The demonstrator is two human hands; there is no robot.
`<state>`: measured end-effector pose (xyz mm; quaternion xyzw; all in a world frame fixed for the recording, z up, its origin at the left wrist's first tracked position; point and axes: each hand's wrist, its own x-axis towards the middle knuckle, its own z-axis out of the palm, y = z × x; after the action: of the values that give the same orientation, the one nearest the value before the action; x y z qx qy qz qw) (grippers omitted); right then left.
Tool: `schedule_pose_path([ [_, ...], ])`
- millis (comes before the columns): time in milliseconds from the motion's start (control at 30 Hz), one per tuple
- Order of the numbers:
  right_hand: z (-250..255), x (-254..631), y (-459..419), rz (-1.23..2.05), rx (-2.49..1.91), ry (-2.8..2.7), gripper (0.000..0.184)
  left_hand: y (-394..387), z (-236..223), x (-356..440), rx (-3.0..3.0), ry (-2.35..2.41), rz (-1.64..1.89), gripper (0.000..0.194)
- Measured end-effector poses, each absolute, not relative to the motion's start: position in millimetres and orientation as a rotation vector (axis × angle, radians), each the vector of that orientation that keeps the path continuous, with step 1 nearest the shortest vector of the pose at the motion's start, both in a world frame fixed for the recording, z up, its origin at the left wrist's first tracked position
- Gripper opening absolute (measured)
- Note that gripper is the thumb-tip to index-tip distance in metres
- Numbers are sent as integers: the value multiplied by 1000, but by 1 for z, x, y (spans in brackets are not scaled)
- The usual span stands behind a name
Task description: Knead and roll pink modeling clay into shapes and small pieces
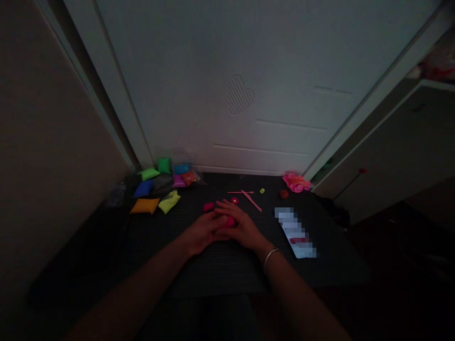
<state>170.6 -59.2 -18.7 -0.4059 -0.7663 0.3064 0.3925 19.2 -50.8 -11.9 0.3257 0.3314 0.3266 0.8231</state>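
A lump of pink modelling clay (230, 221) lies between my two hands, above the middle of the dark table. My left hand (204, 232) holds it from the left, its fingers reaching under my right hand (245, 229). From the right, the right hand curls over and around the same clay. Just beyond the hands sit a smaller dark pink piece (208, 207) and a small pink flower with a pale centre (234, 201). Two pink modelling tools (251, 201) lie crossed behind my right hand. The hands hide part of the clay.
Packets of coloured clay, among them an orange one (144, 206) and a yellow one (169, 201), lie at the left. A lit phone (295, 233) rests at the right. Behind it are a brown-red ball (283, 194) and pink petal shapes (297, 182). A white panel (227, 132) rises behind the table.
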Motion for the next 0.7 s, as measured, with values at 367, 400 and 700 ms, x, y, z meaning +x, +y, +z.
schedule_pose_path([
  [367,-15,172,-60,627,-1060,-1858,57,-51,-9,18,515,688,725,21],
  [400,-16,171,-60,597,-1066,-1890,65,-51,-10,18,510,681,725,24],
  [700,-17,168,-62,501,-1079,-1989,63,-51,-11,20,540,632,770,19],
])
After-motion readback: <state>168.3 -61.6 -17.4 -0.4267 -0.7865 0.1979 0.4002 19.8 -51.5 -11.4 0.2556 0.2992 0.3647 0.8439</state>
